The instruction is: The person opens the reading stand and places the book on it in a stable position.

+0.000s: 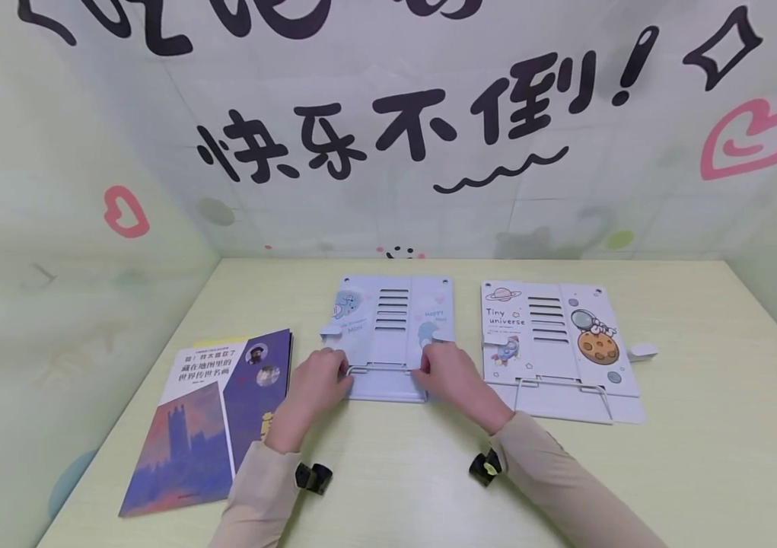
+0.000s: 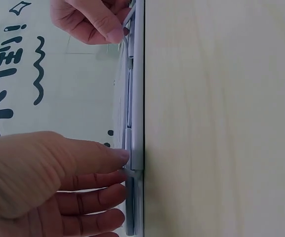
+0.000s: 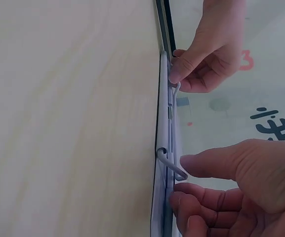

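Observation:
A pale blue book stand (image 1: 395,384) with cartoon prints and slots lies folded low on the table. Its wire page holder (image 3: 172,165) runs along the front. At the stand's left side, my left hand (image 1: 320,380) has its thumb against the wire and its fingers curled by the edge. My right hand (image 1: 453,373) is at the opposite side, thumb tip at the wire's bend and fingers bent at the stand's edge. Both wrist views show the stand edge-on, thin and nearly flat; the fingers partly hide each other.
To the right lies a white book stand (image 1: 552,342) with a planet and astronaut print, its wire holder in front and a side clip (image 1: 643,352) sticking out. Overlapping books (image 1: 189,426) lie at the left. A printed backdrop (image 1: 388,213) stands behind the table (image 1: 388,472).

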{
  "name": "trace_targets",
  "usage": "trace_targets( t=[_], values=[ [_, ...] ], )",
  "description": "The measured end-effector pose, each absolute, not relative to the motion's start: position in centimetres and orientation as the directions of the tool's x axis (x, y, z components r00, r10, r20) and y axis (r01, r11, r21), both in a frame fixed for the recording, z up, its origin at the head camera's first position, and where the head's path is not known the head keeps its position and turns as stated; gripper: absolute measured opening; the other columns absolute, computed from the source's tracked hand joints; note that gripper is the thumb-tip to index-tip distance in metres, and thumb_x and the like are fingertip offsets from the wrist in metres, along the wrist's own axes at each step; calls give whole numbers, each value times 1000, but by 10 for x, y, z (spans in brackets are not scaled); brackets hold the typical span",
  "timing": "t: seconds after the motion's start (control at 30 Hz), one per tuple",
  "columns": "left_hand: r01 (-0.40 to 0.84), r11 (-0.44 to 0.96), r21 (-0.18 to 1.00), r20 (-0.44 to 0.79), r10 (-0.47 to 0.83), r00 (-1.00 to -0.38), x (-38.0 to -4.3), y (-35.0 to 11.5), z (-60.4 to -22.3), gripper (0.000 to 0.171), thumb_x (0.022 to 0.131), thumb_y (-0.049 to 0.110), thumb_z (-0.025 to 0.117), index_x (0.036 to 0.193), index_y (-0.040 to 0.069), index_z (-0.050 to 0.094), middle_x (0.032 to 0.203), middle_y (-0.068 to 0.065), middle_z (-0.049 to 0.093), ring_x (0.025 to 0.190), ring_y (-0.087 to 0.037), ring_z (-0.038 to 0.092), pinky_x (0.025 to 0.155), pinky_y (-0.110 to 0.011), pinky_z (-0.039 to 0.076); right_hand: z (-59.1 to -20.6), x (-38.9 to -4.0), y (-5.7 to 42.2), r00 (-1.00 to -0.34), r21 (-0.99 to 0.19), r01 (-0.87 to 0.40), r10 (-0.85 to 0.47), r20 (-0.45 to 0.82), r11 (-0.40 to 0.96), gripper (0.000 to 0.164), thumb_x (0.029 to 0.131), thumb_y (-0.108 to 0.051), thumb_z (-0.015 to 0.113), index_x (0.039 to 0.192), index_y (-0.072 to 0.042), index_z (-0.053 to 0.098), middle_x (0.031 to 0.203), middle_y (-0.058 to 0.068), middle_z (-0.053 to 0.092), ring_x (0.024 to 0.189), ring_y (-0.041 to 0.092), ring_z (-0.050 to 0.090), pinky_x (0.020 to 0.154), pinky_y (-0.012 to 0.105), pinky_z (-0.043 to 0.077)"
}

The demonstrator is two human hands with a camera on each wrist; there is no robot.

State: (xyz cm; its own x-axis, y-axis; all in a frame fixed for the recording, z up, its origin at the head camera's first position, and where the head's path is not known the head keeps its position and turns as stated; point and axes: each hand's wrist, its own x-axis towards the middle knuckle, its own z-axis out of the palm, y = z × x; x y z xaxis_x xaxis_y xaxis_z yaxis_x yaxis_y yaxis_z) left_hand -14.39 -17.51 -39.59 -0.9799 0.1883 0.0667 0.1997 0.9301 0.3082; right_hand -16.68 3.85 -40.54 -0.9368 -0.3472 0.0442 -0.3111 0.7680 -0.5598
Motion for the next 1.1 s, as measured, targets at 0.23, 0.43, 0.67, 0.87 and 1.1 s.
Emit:
trace_targets(
  t=[0.23, 0.43, 0.67, 0.87, 1.1],
  values=[
    [131, 908, 398, 49, 121, -991, -144, -175, -400, 16, 78, 5, 68, 69, 7, 56, 61, 0, 49, 56, -15, 45, 50, -26, 37, -401, -167, 37, -935, -547, -286, -353, -19, 787, 18, 78, -7, 70, 64, -8, 58, 59, -2, 53, 52, 12, 48, 48, 22, 40],
    [106, 855, 507, 56, 89, -994, -146, -177, -403, 15, 76, -1, 66, 65, 5, 56, 58, 0, 49, 55, -14, 46, 52, -25, 37, -400, -170, 37, -933, -592, -250, -355, -65, 766, 19, 75, -4, 69, 60, -8, 58, 56, -2, 53, 49, 12, 47, 46, 20, 37],
    [116, 817, 564, 7, 136, -991, -150, -184, -407, 11, 68, -7, 62, 68, 3, 57, 60, -1, 49, 58, -14, 45, 55, -24, 38, -402, -171, 40, -928, -661, -154, -338, -159, 734, 21, 72, 0, 68, 56, -8, 57, 51, -1, 51, 46, 10, 45, 43, 19, 34],
    [160, 804, 573, 0, 195, -981, -150, -189, -408, 11, 71, -6, 63, 71, 1, 55, 62, 0, 48, 60, -13, 45, 57, -23, 38, -401, -171, 41, -917, -680, -154, -360, -171, 717, 21, 72, 1, 69, 57, -8, 57, 52, -1, 52, 45, 10, 45, 43, 19, 36],
    [204, 792, 575, 1, 249, -968, -148, -189, -406, 20, 74, -8, 66, 72, 5, 50, 63, 0, 46, 61, -13, 43, 57, -24, 36, -400, -172, 44, -895, -672, -218, -419, -150, 707, 23, 74, -1, 72, 59, -8, 55, 52, -2, 51, 48, 10, 46, 46, 19, 36]
  ],
)
